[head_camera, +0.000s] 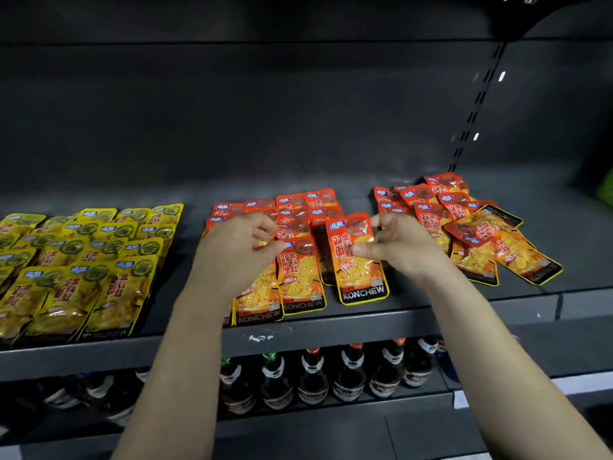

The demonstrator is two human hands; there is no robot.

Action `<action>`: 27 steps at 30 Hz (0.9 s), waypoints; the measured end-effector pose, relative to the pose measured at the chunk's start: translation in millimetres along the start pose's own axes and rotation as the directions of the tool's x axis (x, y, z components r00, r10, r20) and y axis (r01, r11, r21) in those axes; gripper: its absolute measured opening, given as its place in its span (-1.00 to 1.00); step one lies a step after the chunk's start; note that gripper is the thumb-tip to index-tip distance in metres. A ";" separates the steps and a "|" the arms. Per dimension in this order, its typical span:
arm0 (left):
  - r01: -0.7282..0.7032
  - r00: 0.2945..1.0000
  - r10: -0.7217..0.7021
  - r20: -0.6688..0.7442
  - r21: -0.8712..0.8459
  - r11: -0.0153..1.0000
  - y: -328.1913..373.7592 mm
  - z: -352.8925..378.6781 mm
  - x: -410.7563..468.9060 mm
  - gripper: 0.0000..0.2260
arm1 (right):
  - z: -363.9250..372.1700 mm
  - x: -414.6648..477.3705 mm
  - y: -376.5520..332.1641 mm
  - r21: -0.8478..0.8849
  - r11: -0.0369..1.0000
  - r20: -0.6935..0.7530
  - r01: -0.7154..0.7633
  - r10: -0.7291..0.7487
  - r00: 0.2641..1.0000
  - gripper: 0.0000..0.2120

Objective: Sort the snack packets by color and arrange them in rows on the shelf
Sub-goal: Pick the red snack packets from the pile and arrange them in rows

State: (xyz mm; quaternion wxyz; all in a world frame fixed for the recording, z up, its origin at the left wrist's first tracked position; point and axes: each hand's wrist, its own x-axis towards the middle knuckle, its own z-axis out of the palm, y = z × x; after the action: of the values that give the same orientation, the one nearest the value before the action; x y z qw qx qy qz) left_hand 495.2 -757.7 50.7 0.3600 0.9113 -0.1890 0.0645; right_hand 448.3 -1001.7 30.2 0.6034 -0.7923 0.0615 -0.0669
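Yellow snack packets lie in overlapping rows at the left of the dark shelf. Red packets form rows in the middle. A loose heap of red packets lies to the right. My right hand pinches the right edge of one red packet at the right end of the middle rows. My left hand rests on the middle rows with its fingers closed on a red packet there; part of those rows is hidden under it.
Dark bottles with coloured caps stand on the shelf below. The shelf's front lip runs across the view. A slotted upright rises at the back right. Something green shows at the far right edge.
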 end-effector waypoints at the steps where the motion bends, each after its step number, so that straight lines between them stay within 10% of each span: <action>1: 0.002 1.000 -0.001 -0.022 0.018 1.000 -3.1 -1.7 -0.9 -0.85 | 1.9 -0.5 3.5 -0.016 1.000 0.006 -0.016 0.016 1.000 -0.77; 27: -0.017 0.984 0.024 -0.177 0.038 0.999 -7.6 9.4 -15.3 -0.90 | 23.2 -6.4 21.5 -0.403 0.914 -0.092 -0.053 0.017 0.996 -0.67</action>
State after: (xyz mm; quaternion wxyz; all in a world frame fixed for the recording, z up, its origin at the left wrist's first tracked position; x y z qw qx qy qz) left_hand 483.9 -754.4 35.1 0.3580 0.9064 -0.1644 0.1525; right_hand 445.9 -984.3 3.1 0.4241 -0.8952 0.1143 -0.0762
